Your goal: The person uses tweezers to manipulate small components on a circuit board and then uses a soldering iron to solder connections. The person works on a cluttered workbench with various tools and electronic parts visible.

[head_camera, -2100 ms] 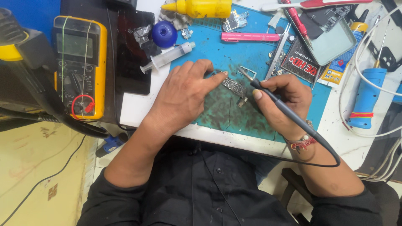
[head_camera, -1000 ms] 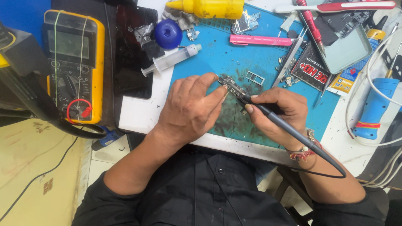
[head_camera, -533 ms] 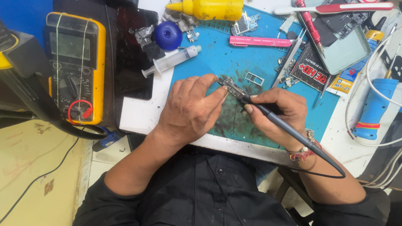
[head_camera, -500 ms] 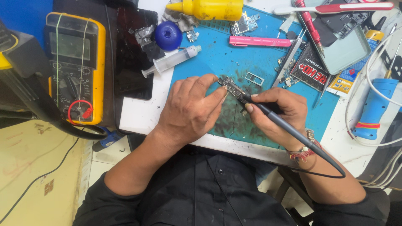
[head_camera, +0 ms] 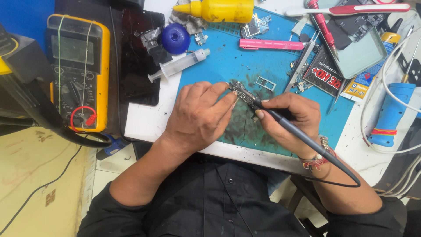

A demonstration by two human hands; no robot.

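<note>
Two hands meet over the blue mat [head_camera: 206, 66]: my left hand [head_camera: 199, 116] curls down, fingertips pinning the small circuit board [head_camera: 242, 93], while my right hand [head_camera: 291, 118] is closed pen-style around the soldering iron [head_camera: 285, 123], its tip at the board's near end. If my left fingers slip, the board could skate and the tip smear across neighbouring parts. Just beyond my left hand lies a syringe [head_camera: 177, 66].

Lighting: bright, even, overhead. Shadows: soft, short, beneath the fingers [head_camera: 221, 102] on the blue mat [head_camera: 219, 66]. Glare: faint sheen on the black screen [head_camera: 138, 57] left of the fingers. Focus: sharp centre; edges mildly bowed.
</note>
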